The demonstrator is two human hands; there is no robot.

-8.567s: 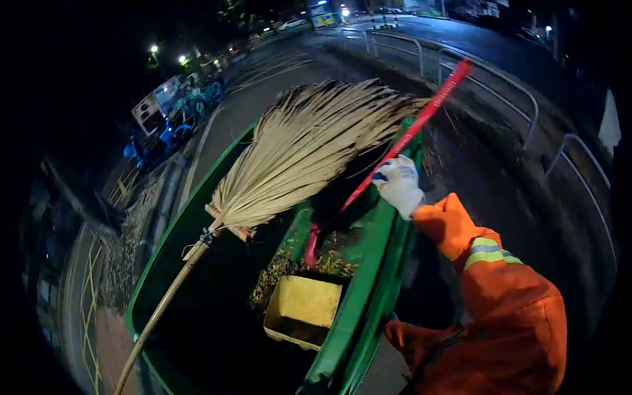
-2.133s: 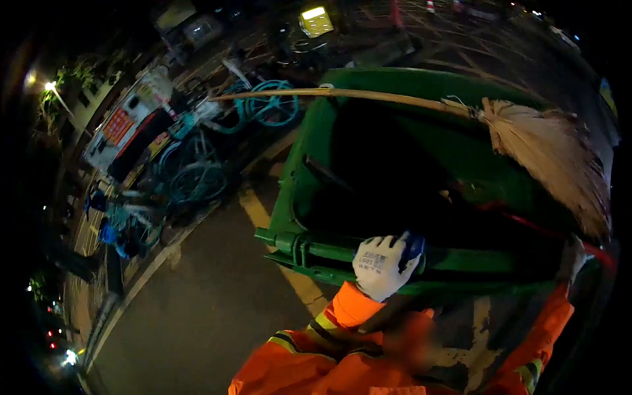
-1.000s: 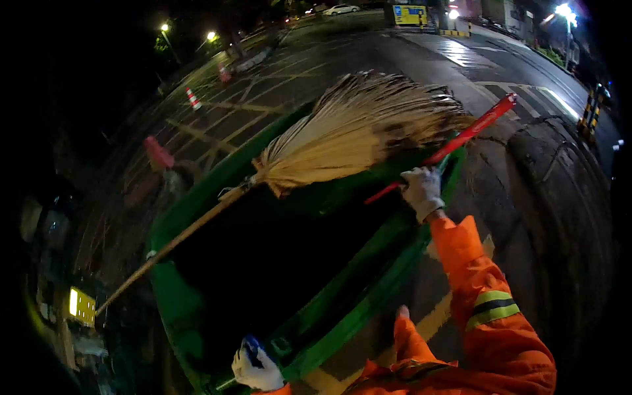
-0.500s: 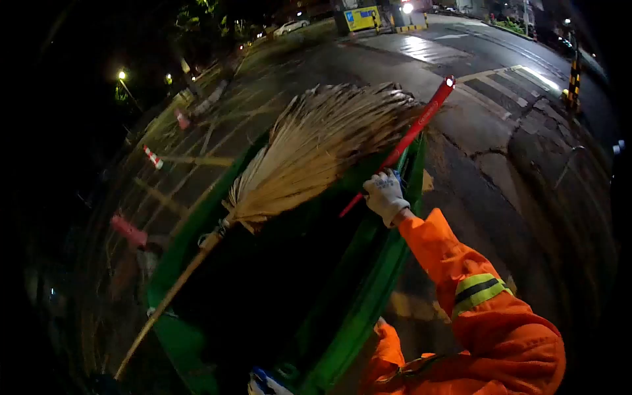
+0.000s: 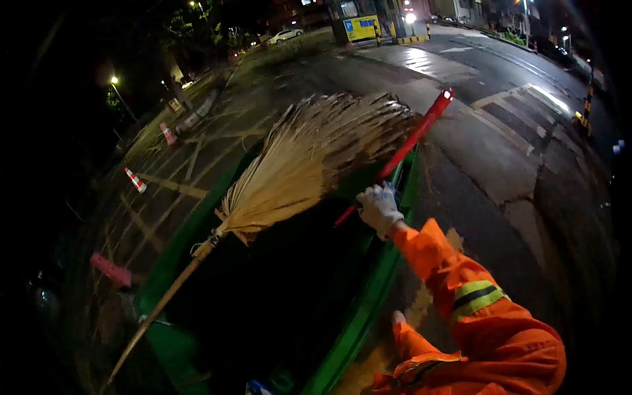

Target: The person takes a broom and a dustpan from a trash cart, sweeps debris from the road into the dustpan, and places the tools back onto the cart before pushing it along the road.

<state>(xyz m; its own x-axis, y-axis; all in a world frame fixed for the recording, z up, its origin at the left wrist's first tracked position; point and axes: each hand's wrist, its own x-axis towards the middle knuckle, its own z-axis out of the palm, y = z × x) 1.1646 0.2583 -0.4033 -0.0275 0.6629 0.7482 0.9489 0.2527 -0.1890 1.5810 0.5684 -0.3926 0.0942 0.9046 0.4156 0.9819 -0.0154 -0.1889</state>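
My right hand, in a white glove, is closed around a red pole at the right side of a green bin cart. Whether its fingers also grip the cart's rim I cannot make out. The pole slants across the rim, its pale-tipped end pointing up and away. A broom with a wide fan of dry straw-coloured fronds lies across the cart, its wooden handle running toward the lower left. Just a blue-and-white scrap of my left hand's glove shows at the bottom edge; its fingers are hidden. The cart's inside is dark.
Wet pavement with yellow markings surrounds the cart at night. A red-and-white cone and a fallen pink-red post are on the left. A yellow sign stands ahead, with a striped post at right.
The view has shifted slightly, so the cones, the pink-red post and the cart sit further left and lower. My right hand keeps its hold, and less of the left glove shows.
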